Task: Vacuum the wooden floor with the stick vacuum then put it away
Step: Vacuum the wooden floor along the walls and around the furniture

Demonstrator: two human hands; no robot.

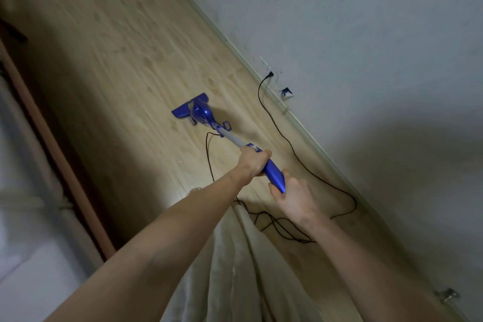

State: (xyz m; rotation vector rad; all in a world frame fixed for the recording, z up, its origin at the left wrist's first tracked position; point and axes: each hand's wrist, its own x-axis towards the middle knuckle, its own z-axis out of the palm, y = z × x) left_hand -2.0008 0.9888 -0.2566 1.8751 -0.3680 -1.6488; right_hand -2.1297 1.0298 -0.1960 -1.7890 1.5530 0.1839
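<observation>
The vacuum stands on the floor with its blue head flat on the boards, out ahead of the person and near the wall. The shaft slants back up to the handle.

Hand state:
- Left hand: fingers wrapped round the handle, on the upper part where the grey tube meets the blue grip.
- Right hand: grasps the blue end of the handle, just behind the left hand.

The cord runs from a wall socket down across the boards and collects in loose loops beside the person's legs (a pale garment hangs there, partly over the loops). A second strand rises toward the shaft.

Progress, as a judgement: vacuuming is in hand. The unit is plugged in, held in a working grip and set on the boards. How much of the floor is already covered cannot be told; no debris shows. Left to do: finish the passes, unplug, gather the cord and put the unit away.
</observation>
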